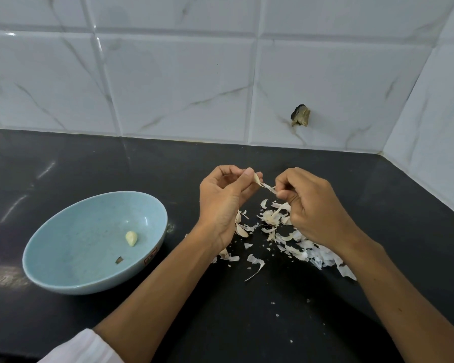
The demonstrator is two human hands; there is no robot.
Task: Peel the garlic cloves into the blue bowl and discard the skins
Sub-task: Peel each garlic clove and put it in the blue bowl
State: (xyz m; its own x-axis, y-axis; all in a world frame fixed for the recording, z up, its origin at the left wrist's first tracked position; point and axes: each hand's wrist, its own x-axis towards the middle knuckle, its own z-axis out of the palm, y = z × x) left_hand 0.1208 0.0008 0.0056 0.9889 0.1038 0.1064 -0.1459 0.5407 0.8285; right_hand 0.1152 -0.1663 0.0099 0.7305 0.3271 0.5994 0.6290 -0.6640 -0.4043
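My left hand [222, 203] pinches a garlic clove [257, 178] between thumb and fingers above the black counter. My right hand [312, 208] pinches a strip of papery skin [270, 188] that still hangs from the clove. Below both hands lies a heap of white garlic skins [286, 239], with a few unpeeled cloves [240, 229] beside my left wrist. The blue bowl [63, 273] stands to the left and holds one peeled clove [131, 238] and a small dark scrap [119, 260].
The black counter [247, 323] runs back to a white marble-patterned tiled wall [181, 87] that turns a corner at the right. A broken hole [300, 116] shows in one tile. Small skin crumbs dot the counter near the front.
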